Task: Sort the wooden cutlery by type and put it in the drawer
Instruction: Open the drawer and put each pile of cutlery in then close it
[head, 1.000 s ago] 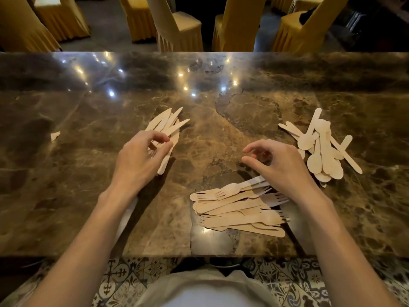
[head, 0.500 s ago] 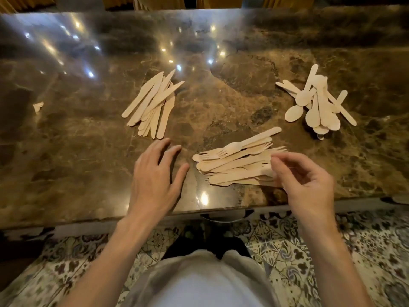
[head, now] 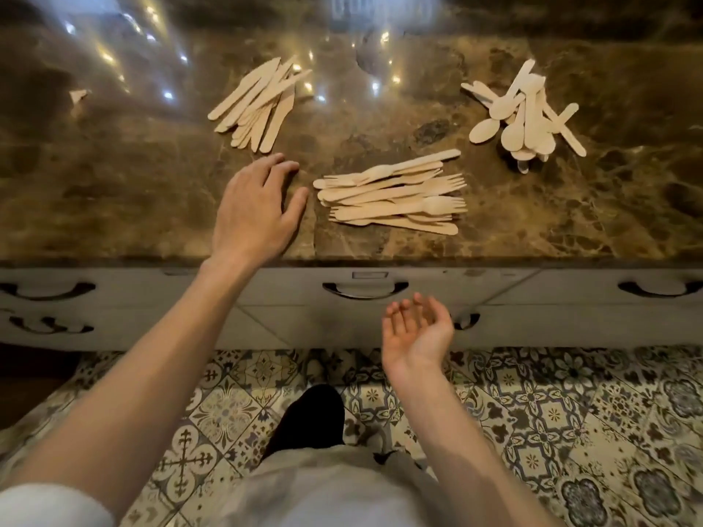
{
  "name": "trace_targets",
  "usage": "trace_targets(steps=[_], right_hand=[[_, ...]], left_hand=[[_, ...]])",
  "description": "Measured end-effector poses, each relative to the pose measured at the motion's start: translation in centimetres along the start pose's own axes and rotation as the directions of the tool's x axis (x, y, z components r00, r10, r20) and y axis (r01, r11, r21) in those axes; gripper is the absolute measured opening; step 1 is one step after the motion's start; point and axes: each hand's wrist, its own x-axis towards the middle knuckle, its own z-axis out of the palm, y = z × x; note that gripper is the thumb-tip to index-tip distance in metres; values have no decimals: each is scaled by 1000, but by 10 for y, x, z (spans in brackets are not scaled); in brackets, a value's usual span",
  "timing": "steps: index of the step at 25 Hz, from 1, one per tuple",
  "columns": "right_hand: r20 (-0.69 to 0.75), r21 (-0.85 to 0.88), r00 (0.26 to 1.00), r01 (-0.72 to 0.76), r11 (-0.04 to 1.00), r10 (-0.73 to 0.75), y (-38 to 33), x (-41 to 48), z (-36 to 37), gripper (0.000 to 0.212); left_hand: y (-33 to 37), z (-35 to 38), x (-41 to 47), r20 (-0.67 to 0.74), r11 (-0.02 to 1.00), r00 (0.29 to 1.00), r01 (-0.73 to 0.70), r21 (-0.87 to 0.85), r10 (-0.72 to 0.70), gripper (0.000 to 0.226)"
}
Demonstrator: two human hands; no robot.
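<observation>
Three sorted piles of wooden cutlery lie on the brown marble counter (head: 133,192): knives (head: 258,104) at the back left, forks (head: 392,194) near the front edge, spoons (head: 525,116) at the back right. My left hand (head: 255,207) rests flat on the counter just left of the forks, fingers spread, holding nothing. My right hand (head: 418,329) hangs below the counter edge, palm up with loosely curled fingers, empty, just under the dark handle (head: 365,290) of the middle drawer (head: 456,287), which is closed.
More closed pale drawers with dark handles (head: 47,290) (head: 660,289) run along the counter front, with a lower row beneath. A small wood scrap (head: 78,96) lies at the counter's far left. Patterned floor tiles (head: 570,412) spread below; my dark shoe (head: 308,416) stands by the drawers.
My view has tilted down, revealing the drawer fronts. My left hand left the knives and came to rest beside the forks. My right hand dropped off the counter to below the middle drawer handle.
</observation>
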Motion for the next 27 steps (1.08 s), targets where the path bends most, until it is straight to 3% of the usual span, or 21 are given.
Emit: trace_targets(steps=[4, 7, 11, 18, 27], right_hand=[[-79, 29, 984, -161, 987, 163, 19, 25, 9, 47], [-71, 56, 975, -206, 977, 210, 28, 30, 21, 52], [-41, 131, 978, -196, 972, 203, 34, 26, 28, 38], [-60, 168, 980, -178, 970, 190, 37, 10, 16, 47], [-263, 110, 929, -241, 964, 262, 41, -41, -54, 38]], left_hand=[[0, -1, -2, -10, 1000, 1000, 21, -15, -21, 47], [-2, -2, -2, -32, 998, 999, 28, -48, -30, 45], [-5, -3, -1, -49, 997, 999, 18, -71, -22, 42], [-7, -1, 0, -80, 996, 997, 6, -90, -13, 40], [-3, -5, -3, -76, 995, 997, -5, -96, -3, 41]])
